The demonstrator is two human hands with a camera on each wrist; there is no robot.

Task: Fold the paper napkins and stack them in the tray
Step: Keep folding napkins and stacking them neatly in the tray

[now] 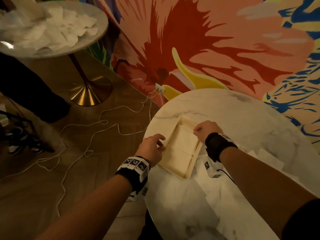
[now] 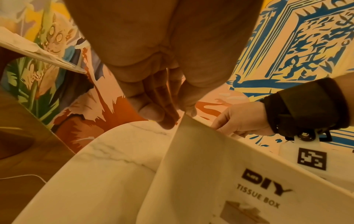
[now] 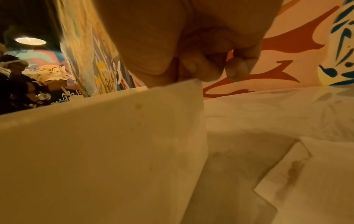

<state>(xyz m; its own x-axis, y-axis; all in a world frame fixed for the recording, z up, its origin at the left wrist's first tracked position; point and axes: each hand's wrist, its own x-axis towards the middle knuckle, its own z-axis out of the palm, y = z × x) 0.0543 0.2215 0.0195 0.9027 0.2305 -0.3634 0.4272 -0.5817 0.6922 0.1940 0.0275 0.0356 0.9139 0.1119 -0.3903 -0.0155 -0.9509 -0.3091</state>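
While the cream tray (image 1: 187, 172) sat on the marble bench (image 1: 251, 118), folded white napkins (image 1: 183, 144) lay flat inside it. Left hand (image 1: 152, 148) touched the tray's rim, fingers relaxed; right hand (image 1: 207, 129) pinched its far corner. Only the left wrist view showed "DIY TISSUE BOX" lettering (image 2: 264, 191).

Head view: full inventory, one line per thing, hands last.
tray: one, cream, near marble table, left part
folded napkins: stack, count unclear, white, inside tray
loose napkins: several, white, near table, right of tray
near table: one, white marble, round
far table: one, round, pale top, brass foot, upper left
napkin pile: one heap, white, on far table
cables: white, on wooden floor
left hand: touches tray's left rim
right hand: pinches at tray's far right rim
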